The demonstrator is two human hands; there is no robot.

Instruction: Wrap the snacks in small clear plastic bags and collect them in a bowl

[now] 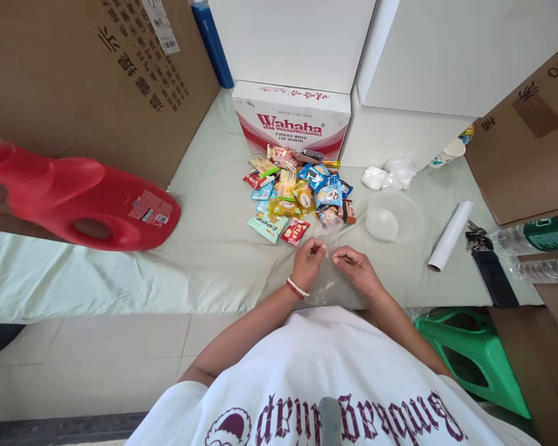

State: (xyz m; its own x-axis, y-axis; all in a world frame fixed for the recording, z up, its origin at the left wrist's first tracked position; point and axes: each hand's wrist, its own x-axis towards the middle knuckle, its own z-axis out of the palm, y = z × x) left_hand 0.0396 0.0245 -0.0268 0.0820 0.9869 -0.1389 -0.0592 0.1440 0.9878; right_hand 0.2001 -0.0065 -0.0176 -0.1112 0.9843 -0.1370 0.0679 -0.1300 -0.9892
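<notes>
A thin clear plastic bag [324,290] lies between my hands at the table's front edge, its outline hard to follow. My left hand [308,265], with a red and a pale bracelet at the wrist, pinches the bag's film. Close on the right, my right hand [359,271] has thumb and forefinger pressed together at the same film. Just beyond the fingers spreads a heap of wrapped snacks [287,184] in yellow, blue and red. A red packet [294,231] and a mint-green packet [268,227] lie nearest my left hand.
Behind the heap stands a Wahaha water carton [291,127] beside white boxes [390,133]. A red jug [93,201] lies left. Toward the right are a translucent bowl-like piece [382,223], a white roll [451,236], keys [477,235], a black phone-like object [494,280] and bottles [546,237].
</notes>
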